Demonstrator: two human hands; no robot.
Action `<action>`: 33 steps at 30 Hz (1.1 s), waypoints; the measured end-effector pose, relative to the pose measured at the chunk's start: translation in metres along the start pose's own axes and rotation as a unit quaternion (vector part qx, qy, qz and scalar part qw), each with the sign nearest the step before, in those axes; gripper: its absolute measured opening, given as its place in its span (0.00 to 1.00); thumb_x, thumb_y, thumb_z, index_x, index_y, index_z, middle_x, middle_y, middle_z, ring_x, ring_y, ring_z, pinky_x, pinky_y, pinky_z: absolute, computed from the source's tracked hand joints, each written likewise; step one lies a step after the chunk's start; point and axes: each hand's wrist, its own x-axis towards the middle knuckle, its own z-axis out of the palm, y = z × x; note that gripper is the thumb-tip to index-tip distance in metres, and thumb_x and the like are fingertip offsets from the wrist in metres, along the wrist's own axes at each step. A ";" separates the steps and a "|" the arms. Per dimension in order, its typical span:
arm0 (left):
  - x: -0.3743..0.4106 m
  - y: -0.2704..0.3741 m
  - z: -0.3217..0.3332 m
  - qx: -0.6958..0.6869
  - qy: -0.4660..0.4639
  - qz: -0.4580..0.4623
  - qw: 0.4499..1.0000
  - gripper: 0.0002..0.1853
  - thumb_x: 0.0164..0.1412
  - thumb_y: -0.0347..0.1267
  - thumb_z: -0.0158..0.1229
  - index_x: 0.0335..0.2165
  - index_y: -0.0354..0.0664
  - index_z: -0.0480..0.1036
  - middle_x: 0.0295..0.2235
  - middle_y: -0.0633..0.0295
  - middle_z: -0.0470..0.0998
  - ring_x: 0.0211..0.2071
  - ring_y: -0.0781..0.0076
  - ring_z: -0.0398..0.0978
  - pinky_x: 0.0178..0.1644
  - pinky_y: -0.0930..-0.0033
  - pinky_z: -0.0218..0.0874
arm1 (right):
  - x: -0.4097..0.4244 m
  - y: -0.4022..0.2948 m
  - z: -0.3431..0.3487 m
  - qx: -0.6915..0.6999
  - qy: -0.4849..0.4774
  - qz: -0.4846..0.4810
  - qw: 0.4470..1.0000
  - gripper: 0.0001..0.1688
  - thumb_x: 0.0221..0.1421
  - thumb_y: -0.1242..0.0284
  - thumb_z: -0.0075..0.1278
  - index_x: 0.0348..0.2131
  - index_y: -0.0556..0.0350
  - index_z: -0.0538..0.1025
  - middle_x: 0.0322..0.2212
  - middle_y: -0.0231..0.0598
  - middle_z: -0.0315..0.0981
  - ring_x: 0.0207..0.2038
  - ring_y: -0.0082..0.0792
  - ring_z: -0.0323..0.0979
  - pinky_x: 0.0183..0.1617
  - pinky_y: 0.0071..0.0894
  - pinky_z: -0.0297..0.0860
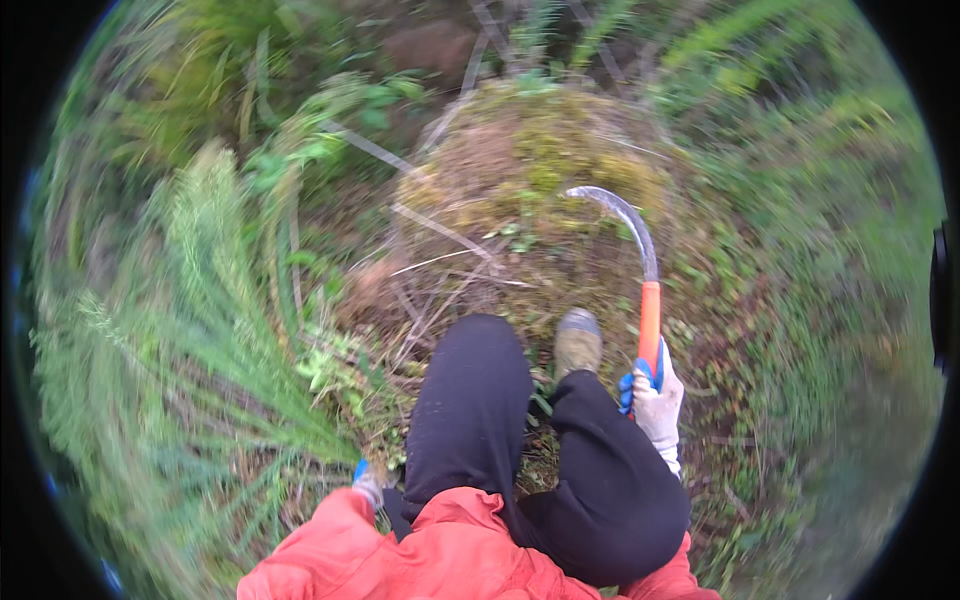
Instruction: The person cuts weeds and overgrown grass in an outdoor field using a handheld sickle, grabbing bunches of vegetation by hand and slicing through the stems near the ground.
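My right hand (658,405), in a white and blue work glove, grips the orange handle (649,319) of a sickle beside my right knee. The sickle's curved metal blade (634,225) points forward, its tip bent round to the left. Low at my left side is my left hand (370,480), also gloved and partly hidden by my red sleeve. Feathery green weed stalks (247,360) fan out forward and left from it, their lower ends gathered at the glove. The fingers themselves are hard to make out.
A mossy earth mound (540,165) rises ahead of my boot (578,341). Dry stalks (442,232) lie across its left side. Blurred green undergrowth (840,300) grows on the right, and taller grass (202,82) stands at the far left. My dark-trousered knees (472,390) are bent.
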 end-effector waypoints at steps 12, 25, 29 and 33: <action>0.019 -0.024 -0.095 0.064 -0.050 0.019 0.997 0.18 0.54 0.42 0.53 0.41 0.47 0.75 0.36 0.58 0.77 0.40 0.58 0.73 0.45 0.59 0.64 | -0.080 0.011 -0.100 0.164 0.267 0.022 0.949 0.33 0.57 0.76 0.47 0.61 0.52 0.56 0.19 0.28 0.66 0.18 0.16 0.63 0.20 0.18 0.63; 0.024 0.041 -0.268 0.228 -0.173 0.030 0.958 0.18 0.54 0.44 0.53 0.40 0.46 0.75 0.34 0.58 0.77 0.37 0.57 0.75 0.44 0.62 0.65 | 0.015 0.084 -0.202 0.293 0.336 0.074 0.892 0.03 0.57 0.75 0.44 0.34 0.54 0.66 0.16 0.33 0.67 0.12 0.23 0.65 0.13 0.26 0.64; 0.002 0.116 -0.372 0.380 -0.302 0.112 0.867 0.19 0.54 0.44 0.53 0.40 0.46 0.75 0.34 0.58 0.78 0.36 0.57 0.75 0.43 0.63 0.65 | 0.124 0.092 -0.268 0.299 0.361 0.007 0.883 0.04 0.57 0.75 0.45 0.32 0.54 0.65 0.15 0.35 0.66 0.10 0.27 0.63 0.13 0.28 0.64; 0.091 0.263 -0.484 0.373 -0.030 0.168 0.912 0.12 0.53 0.39 0.55 0.35 0.48 0.75 0.22 0.59 0.77 0.22 0.58 0.74 0.28 0.60 0.67 | 0.242 0.087 -0.303 0.317 0.328 -0.053 0.888 0.06 0.57 0.75 0.45 0.35 0.56 0.65 0.16 0.35 0.67 0.13 0.26 0.65 0.14 0.27 0.66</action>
